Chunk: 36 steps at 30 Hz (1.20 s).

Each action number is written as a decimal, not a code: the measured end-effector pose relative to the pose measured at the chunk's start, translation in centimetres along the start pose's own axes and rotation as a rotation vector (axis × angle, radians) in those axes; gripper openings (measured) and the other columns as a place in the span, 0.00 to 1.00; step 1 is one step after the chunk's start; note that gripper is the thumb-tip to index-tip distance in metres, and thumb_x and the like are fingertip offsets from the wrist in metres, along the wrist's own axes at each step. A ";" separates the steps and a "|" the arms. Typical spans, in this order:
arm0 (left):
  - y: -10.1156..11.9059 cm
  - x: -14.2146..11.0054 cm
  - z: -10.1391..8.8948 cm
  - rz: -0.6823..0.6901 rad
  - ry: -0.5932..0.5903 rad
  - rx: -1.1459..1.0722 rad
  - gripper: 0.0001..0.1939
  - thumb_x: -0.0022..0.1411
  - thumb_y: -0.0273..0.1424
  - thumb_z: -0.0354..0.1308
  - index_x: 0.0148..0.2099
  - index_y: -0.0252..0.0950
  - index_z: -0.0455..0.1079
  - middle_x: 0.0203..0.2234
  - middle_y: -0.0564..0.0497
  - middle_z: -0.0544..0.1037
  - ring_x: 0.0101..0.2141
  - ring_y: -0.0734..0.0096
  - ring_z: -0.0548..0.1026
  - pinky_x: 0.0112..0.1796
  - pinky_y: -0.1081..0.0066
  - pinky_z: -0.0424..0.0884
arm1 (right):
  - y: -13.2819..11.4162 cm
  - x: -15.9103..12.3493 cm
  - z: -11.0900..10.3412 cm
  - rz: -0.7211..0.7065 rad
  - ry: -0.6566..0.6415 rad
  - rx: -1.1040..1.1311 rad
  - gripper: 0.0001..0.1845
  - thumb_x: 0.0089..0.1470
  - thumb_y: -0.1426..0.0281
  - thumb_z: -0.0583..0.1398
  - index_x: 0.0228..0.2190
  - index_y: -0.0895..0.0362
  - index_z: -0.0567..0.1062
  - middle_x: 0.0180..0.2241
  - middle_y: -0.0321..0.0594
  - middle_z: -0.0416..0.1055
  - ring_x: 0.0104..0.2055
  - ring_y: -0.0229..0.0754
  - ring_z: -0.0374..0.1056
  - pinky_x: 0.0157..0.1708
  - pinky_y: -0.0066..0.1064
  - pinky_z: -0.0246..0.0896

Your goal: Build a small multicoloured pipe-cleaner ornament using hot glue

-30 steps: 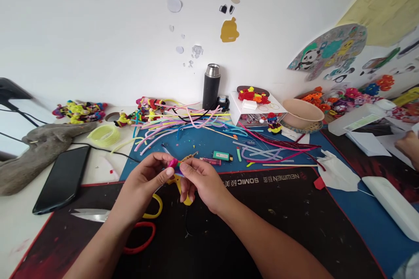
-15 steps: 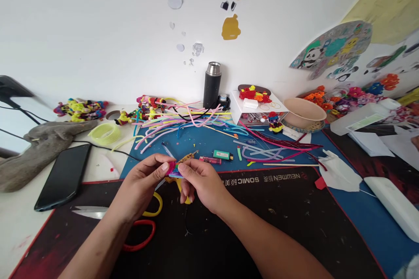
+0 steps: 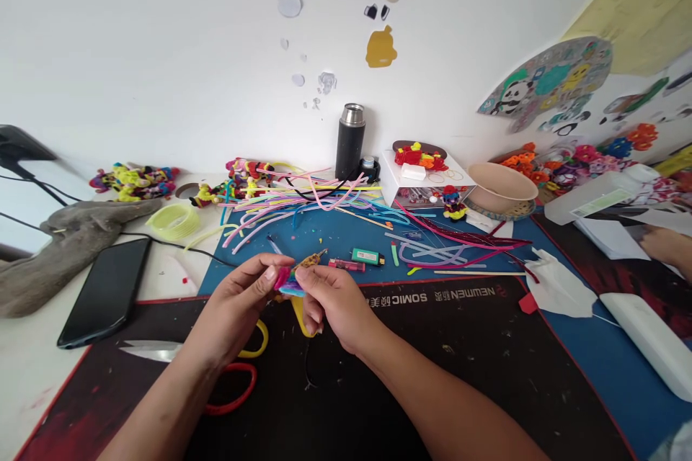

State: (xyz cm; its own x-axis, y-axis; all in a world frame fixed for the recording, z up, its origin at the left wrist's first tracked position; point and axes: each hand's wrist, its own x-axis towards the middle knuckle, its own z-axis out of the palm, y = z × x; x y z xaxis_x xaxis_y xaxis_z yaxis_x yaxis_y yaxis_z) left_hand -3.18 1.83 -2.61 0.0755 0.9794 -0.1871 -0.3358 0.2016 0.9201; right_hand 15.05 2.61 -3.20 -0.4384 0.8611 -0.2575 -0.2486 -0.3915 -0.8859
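Note:
Between the fingertips of both hands is a small fuzzy pipe-cleaner piece (image 3: 282,278), pink on the left and blue on the right. My left hand (image 3: 238,302) pinches its pink end. On the blue part, the thumb and fingers of my right hand (image 3: 338,302) are closed, hiding some of it. Just behind and under my fingers lies a yellow glue gun (image 3: 300,315) with a stained nozzle, partly covered. Scissors (image 3: 154,351) with a red and a yellow handle loop rest on the black mat beneath my left forearm.
Loose pipe cleaners (image 3: 303,202) spread across the blue mat. Beyond my right hand are a green lighter (image 3: 367,256) and a red one (image 3: 347,265). A phone (image 3: 105,295) lies left. A black flask (image 3: 350,144) stands behind. Another person's hand (image 3: 662,245) shows at the right edge.
The pipe-cleaner piece has turned slightly between my fingers, and more of its blue part shows. Another person's hand and forearm have come farther into view at the right edge.

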 end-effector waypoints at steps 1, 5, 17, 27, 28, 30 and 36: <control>0.2 -0.1 -0.2 -0.002 -0.014 -0.008 0.19 0.59 0.46 0.79 0.46 0.39 0.86 0.36 0.45 0.85 0.37 0.59 0.82 0.40 0.66 0.77 | -0.1 -0.1 0.1 0.003 -0.008 0.008 0.33 0.57 0.37 0.67 0.28 0.54 0.72 0.15 0.25 0.60 0.16 0.35 0.63 0.17 0.27 0.50; 1.2 -0.4 -0.4 0.027 -0.112 0.038 0.28 0.49 0.43 0.84 0.52 0.40 0.87 0.43 0.40 0.86 0.44 0.48 0.83 0.44 0.61 0.81 | -0.4 -0.3 0.1 -0.001 -0.024 0.031 0.35 0.56 0.35 0.66 0.27 0.54 0.71 0.15 0.26 0.60 0.16 0.36 0.63 0.18 0.28 0.50; 1.3 -0.7 0.4 -0.010 -0.216 0.057 0.18 0.61 0.34 0.77 0.53 0.41 0.84 0.34 0.45 0.87 0.31 0.53 0.85 0.36 0.58 0.82 | -0.4 -0.3 0.1 0.025 -0.065 0.015 0.34 0.60 0.34 0.63 0.34 0.55 0.73 0.18 0.28 0.65 0.18 0.35 0.66 0.17 0.26 0.52; 1.1 -0.3 -0.2 0.061 0.026 0.094 0.18 0.53 0.39 0.83 0.45 0.40 0.87 0.36 0.47 0.86 0.37 0.59 0.83 0.41 0.67 0.80 | -0.3 -0.2 0.0 -0.021 -0.075 -0.030 0.35 0.61 0.34 0.63 0.34 0.54 0.72 0.20 0.30 0.69 0.19 0.36 0.67 0.18 0.26 0.53; 1.1 -0.3 -0.1 0.051 0.020 0.092 0.18 0.53 0.39 0.83 0.45 0.40 0.87 0.36 0.47 0.86 0.37 0.59 0.83 0.40 0.67 0.80 | -0.3 -0.2 0.0 -0.028 -0.070 -0.035 0.34 0.60 0.34 0.63 0.34 0.54 0.72 0.20 0.30 0.68 0.19 0.36 0.67 0.18 0.26 0.53; 1.0 -0.3 -0.1 0.037 0.003 0.095 0.18 0.53 0.39 0.83 0.44 0.41 0.87 0.36 0.47 0.86 0.36 0.60 0.83 0.40 0.67 0.80 | -0.2 -0.2 0.0 -0.039 -0.054 -0.044 0.34 0.60 0.35 0.64 0.33 0.55 0.72 0.19 0.30 0.68 0.18 0.36 0.66 0.18 0.26 0.53; 1.0 -0.3 0.0 0.026 0.013 0.095 0.19 0.51 0.40 0.84 0.44 0.40 0.88 0.34 0.48 0.85 0.33 0.63 0.81 0.38 0.68 0.80 | -0.2 -0.1 -0.1 -0.037 -0.052 -0.061 0.34 0.61 0.36 0.64 0.30 0.55 0.72 0.18 0.31 0.67 0.18 0.36 0.65 0.19 0.27 0.54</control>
State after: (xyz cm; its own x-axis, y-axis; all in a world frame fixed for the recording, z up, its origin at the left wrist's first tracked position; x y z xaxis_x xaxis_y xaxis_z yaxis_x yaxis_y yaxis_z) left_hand -3.53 1.79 -1.61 0.0551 0.9845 -0.1663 -0.2466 0.1749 0.9532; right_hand 15.21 2.58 -3.04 -0.4742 0.8562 -0.2050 -0.2129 -0.3375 -0.9169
